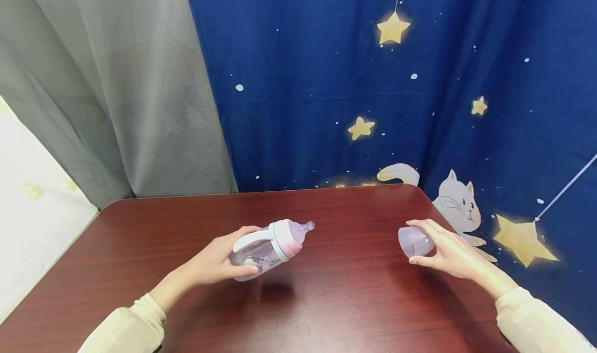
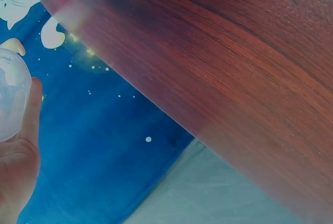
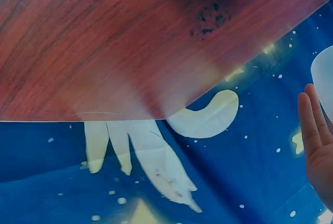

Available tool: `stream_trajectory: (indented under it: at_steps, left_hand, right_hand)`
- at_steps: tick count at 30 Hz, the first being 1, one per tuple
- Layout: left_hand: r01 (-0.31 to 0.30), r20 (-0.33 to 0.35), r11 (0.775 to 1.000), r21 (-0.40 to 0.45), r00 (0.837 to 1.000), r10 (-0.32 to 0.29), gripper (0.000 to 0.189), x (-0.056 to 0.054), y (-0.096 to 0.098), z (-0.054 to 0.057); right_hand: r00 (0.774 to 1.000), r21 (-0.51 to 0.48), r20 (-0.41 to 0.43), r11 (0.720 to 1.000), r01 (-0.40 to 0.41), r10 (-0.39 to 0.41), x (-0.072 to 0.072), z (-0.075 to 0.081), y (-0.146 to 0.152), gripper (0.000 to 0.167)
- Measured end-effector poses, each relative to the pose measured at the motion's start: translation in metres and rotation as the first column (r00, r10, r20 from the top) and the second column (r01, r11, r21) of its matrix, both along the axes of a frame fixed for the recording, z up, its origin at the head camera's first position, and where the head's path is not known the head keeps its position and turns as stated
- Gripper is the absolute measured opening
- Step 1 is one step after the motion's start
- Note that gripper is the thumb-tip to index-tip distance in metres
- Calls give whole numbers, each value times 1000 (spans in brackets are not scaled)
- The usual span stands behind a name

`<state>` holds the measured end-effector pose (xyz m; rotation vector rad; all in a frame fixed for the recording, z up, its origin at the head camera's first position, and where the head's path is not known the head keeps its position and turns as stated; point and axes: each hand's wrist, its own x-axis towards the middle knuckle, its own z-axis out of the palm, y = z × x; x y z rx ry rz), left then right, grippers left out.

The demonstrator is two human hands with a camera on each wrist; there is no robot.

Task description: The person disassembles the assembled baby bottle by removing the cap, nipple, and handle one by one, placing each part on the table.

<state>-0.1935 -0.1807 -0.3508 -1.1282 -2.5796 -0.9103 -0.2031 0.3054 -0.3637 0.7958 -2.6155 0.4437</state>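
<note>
The two hands are well apart. The left hand is clamped round the body of a clear baby bottle, thumb on the near side and fingers on the far side. The bottle lies tilted in that grip, with its teat pointing away from the palm, toward the right hand's side and slightly up. A pink collar sits below the teat, and a white handle runs back from it over the body toward the left hand's fingers.

The right hand pinches a translucent, dome-like cap between thumb and fingers, on the side facing the bottle. Bottle and cap do not touch. Both forearms carry pale cream sleeves.

Beneath both hands is a table with a reddish-brown wood-grain top, glossy, with rounded far corners. A dark shadow lies on it below the bottle, and pale glare shows nearer the person, between the forearms. The right wrist view records a cluster of small dark marks on the top; their nature cannot be told.

Beyond the left hand hangs a plain grey curtain, with a white panel bearing faint yellow figures further out. Beyond the bottle and the right hand hangs a blue curtain printed with yellow stars and white dots. A white cat figure appears on it past the right hand, beside the table's far corner.
</note>
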Motion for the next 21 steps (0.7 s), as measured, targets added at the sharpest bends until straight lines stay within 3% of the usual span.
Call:
stream_trajectory:
  at_steps: [6, 21]
  left_hand:
    - [-7, -2, 1000, 0, 1000, 7, 62, 0, -1, 1]
    - [-17, -4, 1000, -2, 1000, 17, 62, -1, -3, 1]
  right_hand:
    - [999, 10, 20, 999, 38, -39, -2, -6, 1, 68]
    - [998, 82, 52, 996, 28, -32, -4, -18, 1, 67]
